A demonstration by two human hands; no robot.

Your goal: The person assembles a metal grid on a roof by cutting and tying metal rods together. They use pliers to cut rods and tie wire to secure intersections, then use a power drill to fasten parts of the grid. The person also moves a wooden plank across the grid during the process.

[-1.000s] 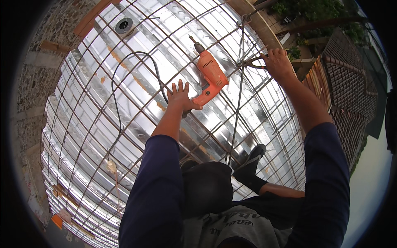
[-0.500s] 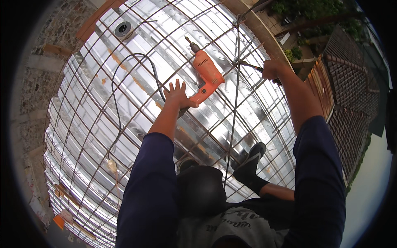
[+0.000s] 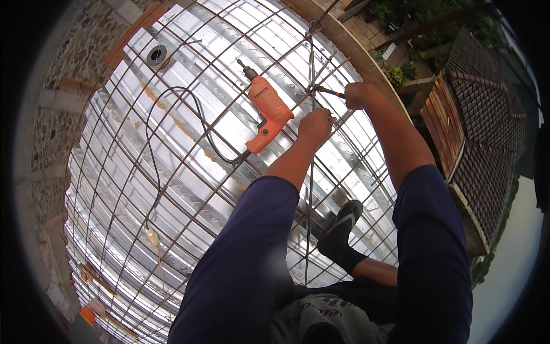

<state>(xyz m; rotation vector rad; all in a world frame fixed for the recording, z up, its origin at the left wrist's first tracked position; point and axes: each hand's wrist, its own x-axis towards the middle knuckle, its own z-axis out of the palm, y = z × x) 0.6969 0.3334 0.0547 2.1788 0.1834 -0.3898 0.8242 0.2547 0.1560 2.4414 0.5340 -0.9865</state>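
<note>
Beside the orange drill (image 3: 268,113), my left hand (image 3: 315,125) clasps a rebar (image 3: 310,189) steadying it while my right hand (image 3: 356,95), fisted, grips a tying tool (image 3: 326,90).

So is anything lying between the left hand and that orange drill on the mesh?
Nothing visible does. The left hand rests on the steel mesh just to the right of the orange drill, with only open bars between them. The drill's black cord trails off to the left. The right hand holds a tool at the upright bar.

Both dark-sleeved arms reach far forward; left hand (image 3: 315,125) curled closed, right hand (image 3: 357,95) fisted, just right of it.
</note>
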